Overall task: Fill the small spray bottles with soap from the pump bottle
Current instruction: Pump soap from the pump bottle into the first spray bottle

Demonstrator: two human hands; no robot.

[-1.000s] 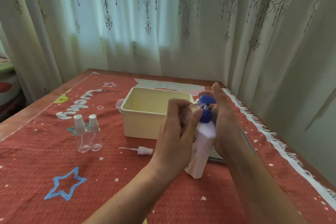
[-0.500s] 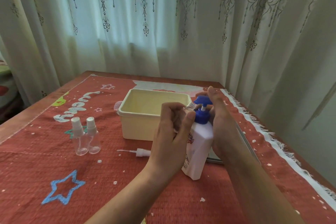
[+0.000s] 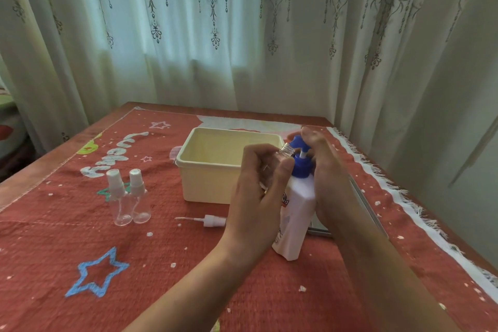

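Observation:
A white pump bottle (image 3: 295, 221) with a blue pump head (image 3: 300, 159) stands tilted on the red cloth. My right hand (image 3: 327, 175) wraps round its neck from the right, fingers over the pump head. My left hand (image 3: 258, 197) grips a small clear spray bottle (image 3: 284, 152), uncapped, with its open mouth held at the pump's spout. A loose white spray cap with its tube (image 3: 208, 221) lies on the cloth left of my left hand. Two capped clear spray bottles (image 3: 129, 197) stand side by side farther left.
A cream plastic tub (image 3: 210, 186) sits just behind my hands. A flat grey object (image 3: 320, 230) lies under my right wrist. The red cloth (image 3: 80, 250) covers the table. Curtains hang close behind the table and along its right edge.
The pump head has risen, showing its white stem. The bottle tilts a little more, and my hands stay on the same things.

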